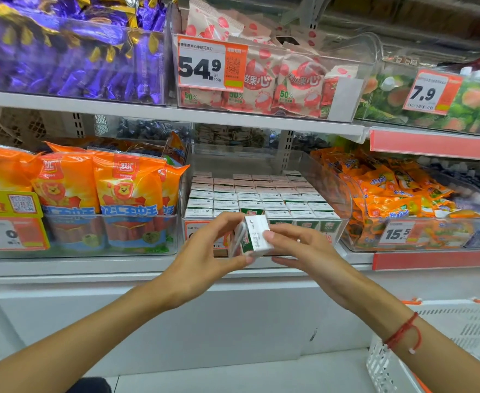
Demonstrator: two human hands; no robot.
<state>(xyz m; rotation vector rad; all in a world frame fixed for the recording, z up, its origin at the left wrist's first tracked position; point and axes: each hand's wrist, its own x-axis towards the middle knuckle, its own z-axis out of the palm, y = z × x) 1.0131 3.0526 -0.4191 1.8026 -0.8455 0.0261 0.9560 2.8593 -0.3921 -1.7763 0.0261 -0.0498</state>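
Note:
A small white and green carton [255, 235] is held in front of a store shelf, tilted, between both hands. My left hand [204, 251] curls its fingers and thumb round the carton's left side. My right hand [298, 246] pinches its right side, fingertips on the white top face. Just behind, a clear plastic bin [333, 226] holds several rows of the same cartons [250, 194] standing upright; one gap shows in the front row. A red string bracelet circles my right wrist.
Orange sausage packs [99, 191] fill the bin to the left, orange snack bags [386, 194] the bin to the right. The upper shelf carries purple candies [71, 52] and pink pouches [284, 80]. A white basket [443, 347] sits low right, a white cabinet below the shelf.

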